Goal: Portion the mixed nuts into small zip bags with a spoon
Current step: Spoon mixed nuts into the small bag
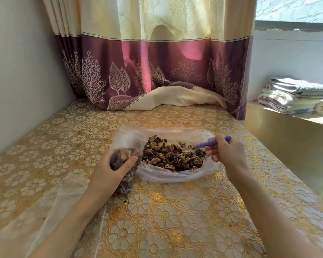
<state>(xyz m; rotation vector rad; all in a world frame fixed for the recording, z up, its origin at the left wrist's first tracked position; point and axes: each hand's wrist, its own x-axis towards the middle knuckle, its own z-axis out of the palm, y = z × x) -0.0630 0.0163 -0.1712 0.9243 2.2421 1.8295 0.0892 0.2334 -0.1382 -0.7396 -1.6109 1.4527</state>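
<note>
Domestic room: a table (175, 211) under a gold floral plastic cover, a patterned cream-and-maroon window curtain (157, 62), and folded blankets (295, 95) stacked beside the window.

A table (185, 220) in gold floral cloth carries an open bag of mixed nuts (175, 157) and empty bags (63, 198).

2 hands (108, 172) (226, 155) – 1 spoon (209, 143) – 1 zip bag (125, 161).

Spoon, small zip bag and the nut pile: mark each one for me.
spoon (201, 145), head view, on its purple handle, left of the right hand.
small zip bag (127, 139), head view, on its clear upper part, above the left hand.
nut pile (172, 157), head view, on the middle of the heap.
</note>
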